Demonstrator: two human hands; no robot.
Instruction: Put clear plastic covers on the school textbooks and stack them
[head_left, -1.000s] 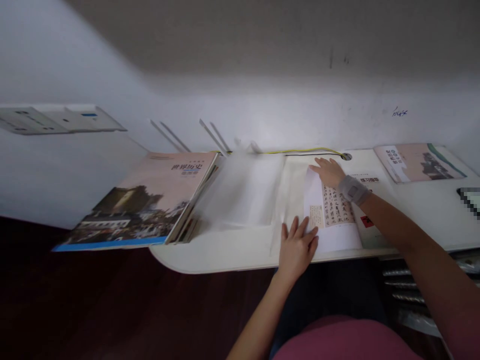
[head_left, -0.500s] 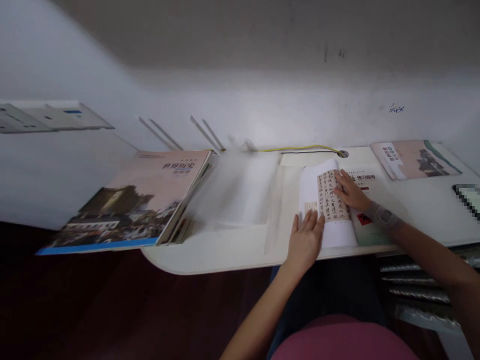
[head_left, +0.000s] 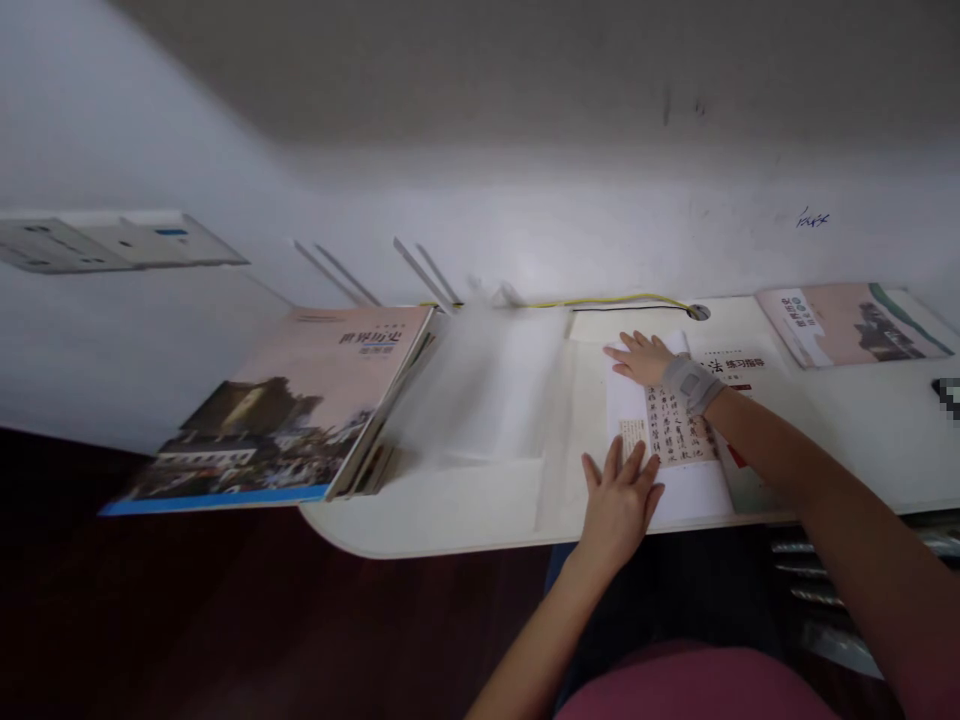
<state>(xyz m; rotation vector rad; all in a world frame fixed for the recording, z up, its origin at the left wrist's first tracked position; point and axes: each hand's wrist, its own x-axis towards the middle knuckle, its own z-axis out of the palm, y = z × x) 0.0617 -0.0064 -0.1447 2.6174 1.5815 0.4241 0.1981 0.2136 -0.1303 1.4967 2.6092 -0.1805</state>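
Observation:
A white sheet printed with columns of handwritten characters, which looks like a folded book page [head_left: 679,425], lies in front of me over a book with a pale green cover [head_left: 750,400]. My left hand [head_left: 619,495] rests on the page's near left part, its fingers spread. Flat on the page's far left corner lies my right hand [head_left: 641,358], fingers apart, with a grey band on the wrist. That forearm crosses over the green cover and hides part of it. Neither hand is gripping anything.
At the left end of the white desk [head_left: 420,525] a stack of books, topped by a pink history book [head_left: 300,400], overhangs the edge. A blurry clear plastic stand [head_left: 487,380] is beside it. Another pink book [head_left: 855,322] lies back right. A yellow cable [head_left: 600,300] runs along the wall.
My right hand has moved left across the page, from its right part to the far left corner. My left hand stays near the same place, its fingers now more spread. The view has shifted slightly.

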